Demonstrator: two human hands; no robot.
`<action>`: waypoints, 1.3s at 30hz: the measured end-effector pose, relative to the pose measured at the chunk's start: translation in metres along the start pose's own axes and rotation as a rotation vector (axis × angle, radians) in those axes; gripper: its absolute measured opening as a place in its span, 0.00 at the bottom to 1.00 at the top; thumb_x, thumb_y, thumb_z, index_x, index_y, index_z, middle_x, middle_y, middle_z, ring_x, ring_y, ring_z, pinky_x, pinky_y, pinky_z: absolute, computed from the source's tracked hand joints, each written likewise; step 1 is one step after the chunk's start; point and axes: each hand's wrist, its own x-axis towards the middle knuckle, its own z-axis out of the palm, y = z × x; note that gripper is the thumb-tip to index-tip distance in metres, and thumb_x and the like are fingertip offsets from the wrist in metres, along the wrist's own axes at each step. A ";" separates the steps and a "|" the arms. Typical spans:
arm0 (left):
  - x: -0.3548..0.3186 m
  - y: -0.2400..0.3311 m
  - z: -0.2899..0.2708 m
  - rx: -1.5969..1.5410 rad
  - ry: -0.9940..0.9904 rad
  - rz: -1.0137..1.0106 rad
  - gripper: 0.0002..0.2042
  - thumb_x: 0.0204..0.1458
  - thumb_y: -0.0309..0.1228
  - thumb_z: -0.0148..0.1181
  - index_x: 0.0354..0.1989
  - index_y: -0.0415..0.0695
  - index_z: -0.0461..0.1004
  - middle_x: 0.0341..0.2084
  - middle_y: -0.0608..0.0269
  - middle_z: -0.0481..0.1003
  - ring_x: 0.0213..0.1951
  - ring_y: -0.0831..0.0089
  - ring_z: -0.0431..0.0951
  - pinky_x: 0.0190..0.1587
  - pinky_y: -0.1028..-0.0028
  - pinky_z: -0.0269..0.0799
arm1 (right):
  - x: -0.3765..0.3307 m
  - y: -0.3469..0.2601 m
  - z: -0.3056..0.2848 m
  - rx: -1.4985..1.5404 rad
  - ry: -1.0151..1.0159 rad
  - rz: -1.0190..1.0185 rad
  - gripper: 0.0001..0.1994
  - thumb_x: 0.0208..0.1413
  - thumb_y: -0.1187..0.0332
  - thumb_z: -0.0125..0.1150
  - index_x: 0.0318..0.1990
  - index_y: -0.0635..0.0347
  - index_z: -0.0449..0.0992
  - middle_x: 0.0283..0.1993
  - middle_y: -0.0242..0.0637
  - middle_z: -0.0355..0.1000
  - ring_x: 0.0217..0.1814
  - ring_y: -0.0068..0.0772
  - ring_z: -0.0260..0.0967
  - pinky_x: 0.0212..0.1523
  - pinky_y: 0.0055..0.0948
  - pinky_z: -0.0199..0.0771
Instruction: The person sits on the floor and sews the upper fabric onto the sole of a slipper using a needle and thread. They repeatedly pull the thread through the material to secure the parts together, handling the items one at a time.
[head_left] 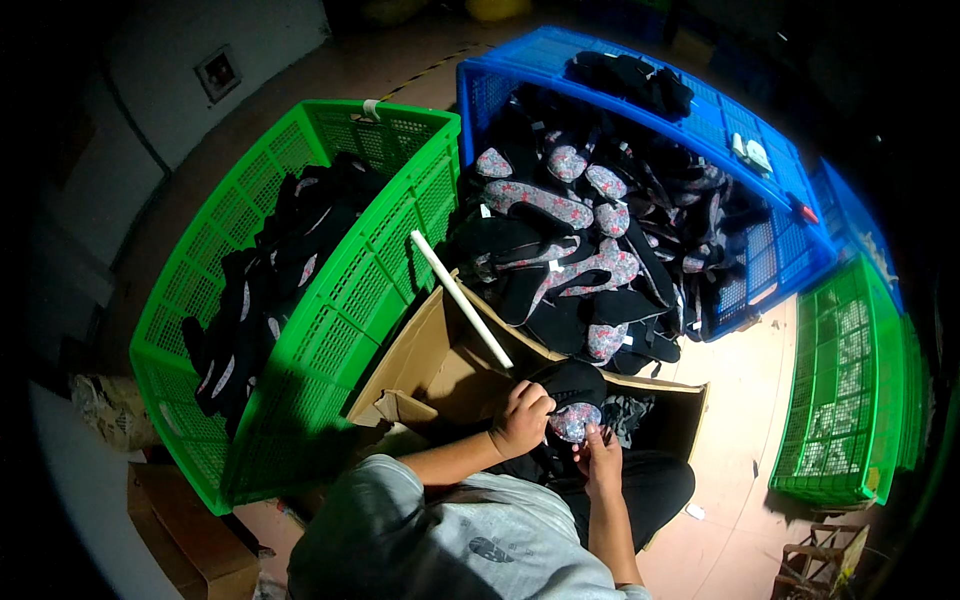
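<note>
- my grey shirt (pixel 470 515) and dark-trousered right knee (pixel 672 482) are nearest; i seem to sit folded up close so that both hands can meet in front of me.
- my right hand (pixel 600 460) pinches the lower right edge of a flowered piece (pixel 574 423), thumb and fingers together, likely to steady it.
- my left hand (pixel 522 418) is closed, knuckles up, at that piece's left edge; i cannot tell whether it grips cloth or something small.
- the flowered piece is between my hands, its patterned face upward, probably so i can see the surface i'm handling.
- just beyond is an open cardboard box (pixel 690 415), near enough, i'd guess, to need little reaching.
- a white tube (pixel 460 298) slants over the box, its upper end by the left green crate (pixel 345 315); what it's there for, i can't tell.
- that crate, on my left, has black pieces (pixel 240 290) piled inside.
- ahead, the blue crate (pixel 800 240) is heaped with black and flowered slippers (pixel 540 203), its open side toward me, which seems handy for reaching in.
- off to the right stands another green crate (pixel 875 390), well apart from my hands.
</note>
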 end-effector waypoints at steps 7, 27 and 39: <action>0.001 0.000 0.001 -0.006 0.020 0.015 0.12 0.35 0.17 0.58 0.30 0.42 0.69 0.29 0.55 0.68 0.35 0.54 0.69 0.40 0.60 0.65 | 0.000 0.001 0.001 0.026 -0.018 -0.004 0.12 0.61 0.57 0.63 0.35 0.52 0.69 0.25 0.31 0.73 0.19 0.20 0.67 0.17 0.16 0.60; 0.003 0.001 0.003 0.042 -0.036 0.014 0.14 0.32 0.16 0.59 0.30 0.41 0.68 0.29 0.54 0.67 0.35 0.51 0.69 0.41 0.57 0.64 | 0.002 0.000 -0.002 0.075 -0.047 0.012 0.12 0.61 0.59 0.63 0.34 0.54 0.68 0.24 0.32 0.73 0.19 0.21 0.67 0.18 0.18 0.63; 0.003 0.002 0.003 0.046 0.003 0.030 0.14 0.31 0.16 0.60 0.30 0.42 0.68 0.29 0.55 0.67 0.34 0.53 0.69 0.39 0.58 0.65 | 0.000 -0.001 -0.002 0.016 -0.070 -0.004 0.15 0.59 0.53 0.64 0.37 0.51 0.67 0.25 0.30 0.72 0.21 0.19 0.66 0.18 0.16 0.57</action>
